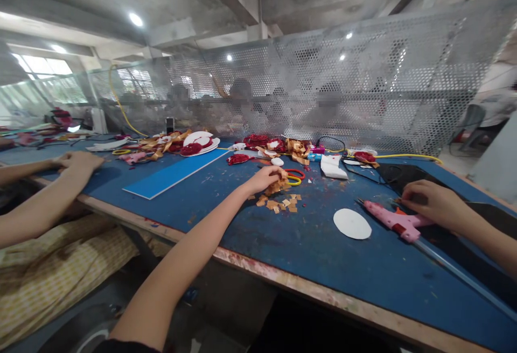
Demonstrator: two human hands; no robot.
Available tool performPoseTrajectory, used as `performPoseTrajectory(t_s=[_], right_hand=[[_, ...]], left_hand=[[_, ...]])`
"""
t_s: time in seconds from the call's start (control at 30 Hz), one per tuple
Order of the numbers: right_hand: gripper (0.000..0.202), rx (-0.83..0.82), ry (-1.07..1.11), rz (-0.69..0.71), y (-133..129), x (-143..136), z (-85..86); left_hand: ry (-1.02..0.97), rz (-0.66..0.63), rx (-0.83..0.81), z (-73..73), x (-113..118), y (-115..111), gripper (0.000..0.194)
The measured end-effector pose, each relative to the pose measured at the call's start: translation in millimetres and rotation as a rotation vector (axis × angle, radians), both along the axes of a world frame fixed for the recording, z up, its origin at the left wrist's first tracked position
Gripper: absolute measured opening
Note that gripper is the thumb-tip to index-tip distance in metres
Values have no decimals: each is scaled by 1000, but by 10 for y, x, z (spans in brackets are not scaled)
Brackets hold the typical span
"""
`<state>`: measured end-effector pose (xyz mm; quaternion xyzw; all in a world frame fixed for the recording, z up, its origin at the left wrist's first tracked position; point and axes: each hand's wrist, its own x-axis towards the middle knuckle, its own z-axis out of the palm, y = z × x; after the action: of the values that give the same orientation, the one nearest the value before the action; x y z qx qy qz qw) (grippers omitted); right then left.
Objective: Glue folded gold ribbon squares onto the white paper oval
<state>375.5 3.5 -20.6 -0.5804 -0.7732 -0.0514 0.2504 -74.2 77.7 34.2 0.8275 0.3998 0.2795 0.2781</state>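
Observation:
My left hand (264, 178) reaches across the blue table (307, 256) and closes on a small bunch of gold ribbon pieces (278, 185). More cut gold pieces (280, 203) lie scattered just in front of it. My right hand (432, 202) rests at the right, its fingers on the rear of a pink glue gun (393, 221) that lies flat on the table. A white paper oval (352, 224) lies between my two hands, touched by neither.
Red and yellow scissors (297, 176) lie behind my left hand. Red flowers and gold ribbon (266, 144) pile up along a perforated metal screen (323, 84). A blue board (173, 174) lies left of centre. Another person's hands (78, 162) rest at the left table edge.

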Motion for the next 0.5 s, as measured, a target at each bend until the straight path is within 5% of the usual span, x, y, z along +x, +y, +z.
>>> performPoseTrajectory(t_s=[0.13,0.5], right_hand=[[22,14,-17,24,13,14,-21],[24,25,-27,87,31,33,-42]], left_hand=[[0,-38,-9,16,-7,-16,19],[134,20,42,63,-21,-71,49]])
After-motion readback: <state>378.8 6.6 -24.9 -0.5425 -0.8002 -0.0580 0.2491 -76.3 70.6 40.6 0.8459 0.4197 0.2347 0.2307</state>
